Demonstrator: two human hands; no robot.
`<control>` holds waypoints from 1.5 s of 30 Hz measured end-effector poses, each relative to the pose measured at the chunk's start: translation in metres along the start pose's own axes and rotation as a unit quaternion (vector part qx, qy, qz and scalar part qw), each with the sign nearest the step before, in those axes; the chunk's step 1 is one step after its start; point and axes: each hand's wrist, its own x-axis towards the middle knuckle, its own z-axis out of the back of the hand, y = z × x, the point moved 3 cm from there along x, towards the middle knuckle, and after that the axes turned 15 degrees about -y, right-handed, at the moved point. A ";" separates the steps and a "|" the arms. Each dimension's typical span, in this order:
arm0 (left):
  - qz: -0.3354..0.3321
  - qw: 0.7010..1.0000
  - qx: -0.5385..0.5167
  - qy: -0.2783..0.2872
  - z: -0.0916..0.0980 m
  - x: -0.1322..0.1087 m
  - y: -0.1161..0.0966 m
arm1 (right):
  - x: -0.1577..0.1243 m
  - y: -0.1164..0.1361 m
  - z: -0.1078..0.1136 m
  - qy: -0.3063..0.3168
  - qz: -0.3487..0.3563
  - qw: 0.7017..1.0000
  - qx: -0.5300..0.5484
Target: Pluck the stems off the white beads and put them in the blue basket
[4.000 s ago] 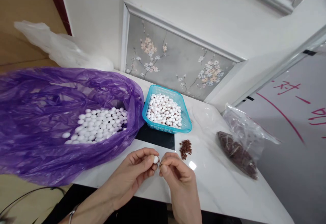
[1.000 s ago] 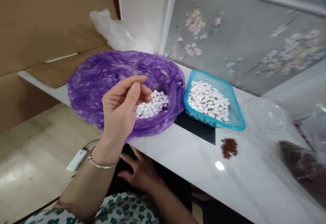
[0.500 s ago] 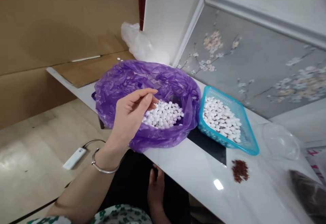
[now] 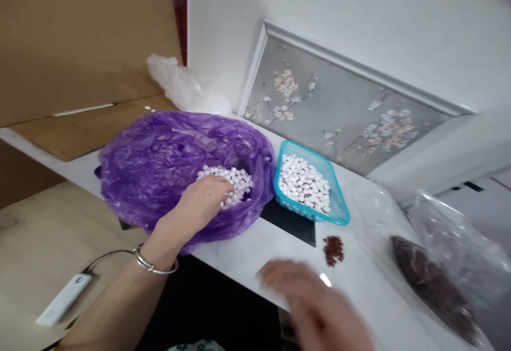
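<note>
My left hand [image 4: 203,199], with a silver bangle at the wrist, reaches into a crumpled purple plastic bag [image 4: 139,170]. Its curled fingers are down at a heap of small white balls [image 4: 239,183], and the fingertips are hidden. My right hand [image 4: 311,298] is smeared by motion over the table's near edge, so its fingers cannot be made out. Right of the bag stands a blue plastic basket [image 4: 339,207] that holds many white balls, with some brown bits among them. A small pile of reddish-brown pieces [image 4: 333,250] lies on the white table [image 4: 239,250] near the basket.
A black flat sheet [image 4: 291,224] lies partly under bag and basket. To the right rests a clear bag with dark brown contents [image 4: 431,287]. A framed flower picture [image 4: 319,95] leans behind. Cardboard [image 4: 80,132] lies at left; a white power strip [image 4: 64,298] is on the floor.
My left hand has lowered from above the purple bag into the white balls. My right hand has risen from my lap to the table edge. The view has swung right.
</note>
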 end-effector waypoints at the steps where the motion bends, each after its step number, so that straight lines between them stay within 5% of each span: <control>1: -0.001 1.000 0.003 0.001 -0.001 0.002 -0.001 | 0.029 0.008 0.020 -0.064 0.027 0.994 -0.089; 3: -0.004 1.000 0.011 0.002 -0.001 0.006 -0.004 | 0.080 0.009 0.050 -0.161 0.066 0.968 -0.181; 5: -0.009 1.000 0.019 0.001 0.000 0.010 -0.006 | 0.116 -0.009 0.068 -0.183 0.017 0.968 -0.168; 8: -0.015 0.999 0.032 -0.004 0.003 0.014 -0.006 | 0.134 -0.030 0.087 -0.207 -0.001 0.967 -0.150; 15: -0.040 0.998 0.035 0.027 -0.005 0.017 -0.005 | 0.067 -0.027 0.152 -0.368 -0.059 0.916 -0.149; 23: -0.052 0.998 0.027 0.010 -0.013 0.025 -0.010 | -0.011 -0.066 0.152 -0.246 -0.165 0.895 -0.332; 30: 0.016 0.980 -0.086 -0.179 0.007 0.029 -0.047 | -0.011 -0.082 0.131 -0.189 -0.149 0.886 -0.396; 32: 0.070 0.952 -0.201 -0.218 0.004 0.027 -0.067 | -0.009 -0.083 0.128 -0.181 -0.140 0.884 -0.409; 34: 0.153 0.899 -0.370 -0.175 -0.012 0.024 -0.087 | -0.009 -0.084 0.126 -0.179 -0.130 0.882 -0.416; 38: 0.348 0.690 -0.634 0.017 -0.059 0.011 -0.118 | -0.009 -0.084 0.127 -0.194 -0.111 0.882 -0.415; 40: 0.404 0.621 -0.670 0.051 -0.072 0.005 -0.120 | -0.009 -0.085 0.129 -0.207 -0.106 0.884 -0.406; 45: 0.445 0.590 -0.672 0.048 -0.073 0.001 -0.108 | -0.009 -0.087 0.135 -0.241 -0.091 0.893 -0.369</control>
